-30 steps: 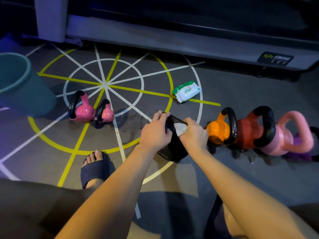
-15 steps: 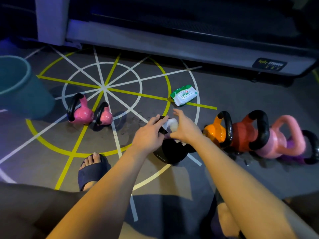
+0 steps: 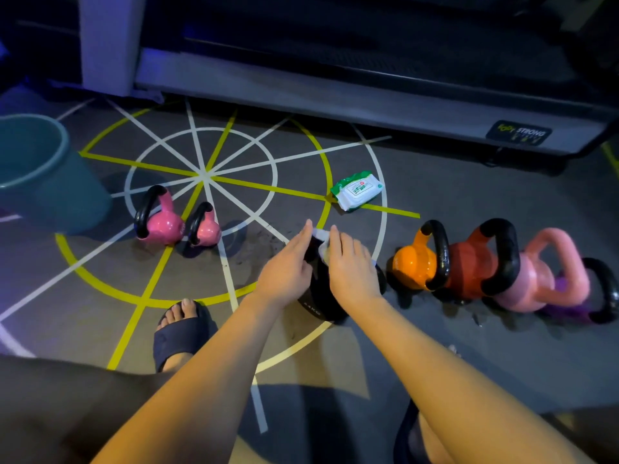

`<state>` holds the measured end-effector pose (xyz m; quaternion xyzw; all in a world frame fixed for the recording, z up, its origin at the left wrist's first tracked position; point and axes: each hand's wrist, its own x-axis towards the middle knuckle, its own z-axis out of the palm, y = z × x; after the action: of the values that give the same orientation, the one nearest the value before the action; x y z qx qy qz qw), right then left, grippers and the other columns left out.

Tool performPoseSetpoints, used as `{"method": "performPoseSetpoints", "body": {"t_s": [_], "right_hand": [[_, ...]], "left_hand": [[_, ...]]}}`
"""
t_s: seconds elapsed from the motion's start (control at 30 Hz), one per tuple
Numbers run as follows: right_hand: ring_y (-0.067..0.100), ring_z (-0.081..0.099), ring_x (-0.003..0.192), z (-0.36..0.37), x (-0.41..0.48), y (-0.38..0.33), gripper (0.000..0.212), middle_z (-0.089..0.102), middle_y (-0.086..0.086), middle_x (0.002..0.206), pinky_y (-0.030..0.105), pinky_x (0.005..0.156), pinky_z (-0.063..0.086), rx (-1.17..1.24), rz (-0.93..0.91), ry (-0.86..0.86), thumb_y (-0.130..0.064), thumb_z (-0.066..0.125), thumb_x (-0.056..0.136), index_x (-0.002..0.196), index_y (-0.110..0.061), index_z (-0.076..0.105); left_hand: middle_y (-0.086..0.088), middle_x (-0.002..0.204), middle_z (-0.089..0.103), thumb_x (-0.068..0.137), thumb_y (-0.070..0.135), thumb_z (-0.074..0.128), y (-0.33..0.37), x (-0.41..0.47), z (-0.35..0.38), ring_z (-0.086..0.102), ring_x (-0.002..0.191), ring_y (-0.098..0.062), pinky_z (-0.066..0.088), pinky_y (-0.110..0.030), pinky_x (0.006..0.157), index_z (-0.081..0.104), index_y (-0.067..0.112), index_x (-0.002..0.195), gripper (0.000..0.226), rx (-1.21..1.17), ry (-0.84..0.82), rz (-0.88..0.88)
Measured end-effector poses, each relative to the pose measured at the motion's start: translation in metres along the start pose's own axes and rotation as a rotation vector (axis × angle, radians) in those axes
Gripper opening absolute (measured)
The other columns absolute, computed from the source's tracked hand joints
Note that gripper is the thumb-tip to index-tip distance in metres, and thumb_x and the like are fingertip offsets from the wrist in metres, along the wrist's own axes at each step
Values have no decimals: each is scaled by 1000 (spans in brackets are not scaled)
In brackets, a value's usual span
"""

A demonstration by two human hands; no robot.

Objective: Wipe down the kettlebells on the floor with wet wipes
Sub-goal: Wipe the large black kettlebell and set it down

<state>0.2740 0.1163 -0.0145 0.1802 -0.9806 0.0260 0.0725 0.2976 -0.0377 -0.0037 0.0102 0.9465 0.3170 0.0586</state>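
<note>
Setting: a dim gym floor, grey, marked with white and yellow wheel-pattern lines, is lying under a long machine base at the far edge. A teal bucket is standing at far left.

Item 1: black kettlebell, sitting near centre on the floor between the two hands. Judged heavy, rigid and unlikely to tip; its coating is likely turning slick where wet. Best steadied at the handle or the upper shoulder, not lifted.

Item 2: white wet wipe, soft, limp and light, is lying pressed over the top of the black kettlebell; only a small part is showing between the hands.

Item 3: left hand, fingers extended and loosely spread, is resting against the left side of the handle area, bracing rather than clenching.

Item 4: right hand, fingers nearly straight, palm down, is pressing the wipe flat against the kettlebell; it is not closed into a fist.

Item 5: wipes packet, green and white, is lying farther off, well apart.

Item 6: two pink kettlebells are waiting at left, touching each other.

Item 7: orange kettlebell, red kettlebell, large pink kettlebell and purple kettlebell are crowding together in a row at right.

Item 8: a sandalled foot is planted near left.
</note>
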Motion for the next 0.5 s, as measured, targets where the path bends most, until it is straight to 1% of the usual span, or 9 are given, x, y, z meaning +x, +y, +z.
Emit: {"method": "performPoseSetpoints", "body": {"t_s": [0.07, 0.1, 0.13, 0.2, 0.27, 0.33, 0.4, 0.43, 0.5], "right_hand": [[28, 65, 98, -8, 18, -1, 49, 62, 11, 109, 35, 77, 52, -47, 61, -108, -20, 74, 85, 126, -7, 50], [29, 66, 97, -15, 28, 0, 42, 63, 9, 108, 35, 72, 50, -37, 94, -208, -24, 72, 87, 120, -10, 50], [31, 66, 98, -21, 40, 1, 38, 64, 9, 107, 37, 70, 48, 0, 124, -322, -25, 70, 89, 118, -11, 50], [32, 64, 93, -34, 61, 0, 31, 65, 10, 100, 36, 69, 45, 52, 163, -532, -25, 68, 89, 115, -12, 56], [29, 61, 85, -39, 73, -2, 26, 64, 7, 93, 35, 68, 46, 55, 158, -609, -23, 68, 88, 110, -12, 60], [32, 64, 90, -35, 66, -4, 29, 65, 9, 100, 37, 68, 46, 13, 131, -523, -17, 65, 89, 115, -12, 53], [31, 65, 91, -19, 42, -8, 34, 63, 9, 104, 37, 67, 46, -74, 82, -271, -13, 65, 89, 119, -11, 48], [30, 63, 91, -13, 29, -10, 39, 61, 10, 104, 37, 69, 47, -119, 53, -184, -14, 66, 88, 123, -10, 49], [34, 59, 99, -1, 8, -12, 60, 57, 17, 117, 42, 80, 49, -154, 5, -63, -21, 65, 88, 140, -3, 41]], "left_hand": [[6, 153, 48, 97, 12, 49, -8, -3, -4, 62, 115, -21, 53, -38, 88, 7, 36, 162, 81, -50, 50, -52], [4, 144, 57, 97, 13, 49, -12, -4, -5, 65, 103, -21, 53, -38, 84, 10, 36, 162, 79, -76, 78, -85], [0, 137, 61, 98, 13, 50, -16, -5, -6, 65, 98, -20, 52, -37, 82, 14, 34, 162, 76, -97, 101, -117], [-1, 134, 62, 99, 14, 50, -24, -5, -7, 62, 108, -22, 46, -32, 80, 20, 30, 161, 70, -90, 121, -161], [-1, 137, 60, 100, 14, 50, -30, -2, -8, 60, 115, -22, 43, -30, 80, 22, 29, 161, 68, -61, 107, -180], [0, 143, 57, 100, 15, 51, -35, 0, -6, 60, 120, -22, 48, -33, 88, 24, 29, 161, 68, -82, 95, -193], [2, 147, 54, 99, 15, 53, -38, 0, -3, 60, 120, -20, 50, -37, 95, 26, 30, 159, 67, -121, 83, -214], [3, 149, 53, 99, 15, 53, -39, 0, -1, 61, 120, -20, 51, -38, 97, 28, 30, 159, 67, -134, 81, -223], [3, 151, 51, 99, 16, 52, -41, -2, 3, 63, 118, -24, 54, -43, 96, 30, 30, 158, 65, -148, 81, -242]]}}
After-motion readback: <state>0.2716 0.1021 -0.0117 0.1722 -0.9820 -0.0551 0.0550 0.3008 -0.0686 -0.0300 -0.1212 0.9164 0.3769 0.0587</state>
